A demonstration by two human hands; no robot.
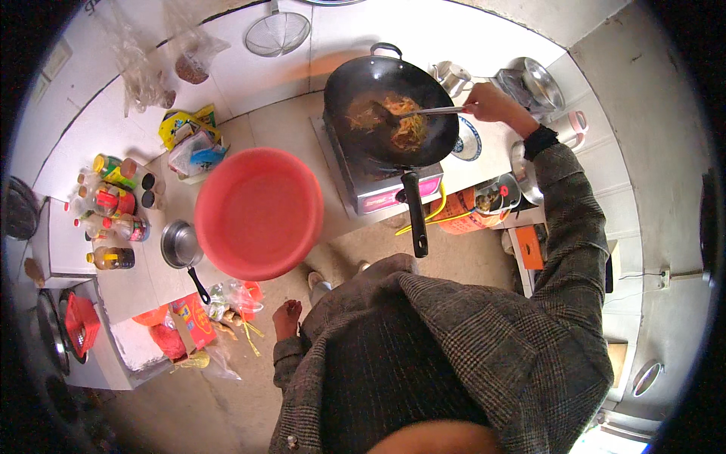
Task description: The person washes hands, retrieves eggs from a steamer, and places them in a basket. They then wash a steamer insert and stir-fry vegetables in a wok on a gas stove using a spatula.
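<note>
My right hand (486, 103) is closed around the metal handle of a cooking spatula (434, 111), whose dark blade lies in a black wok (351, 85). Shredded food (409, 127) sits in the wok around and beside the blade. The wok rests on a gas stove (368, 190), its black handle pointing towards me. My left hand (287, 318) hangs low by my side with fingers curled, away from the counter; no object shows in it. A red plastic basin (258, 213) stands on the counter left of the stove.
Left of the basin are a small saucepan (180, 244) and several seasoning bottles (116, 201). A patterned plate (468, 140) and a metal kettle (452, 78) stand right of the wok. An orange gas cylinder (456, 214) is below the counter. A wire strainer (278, 34) hangs on the wall.
</note>
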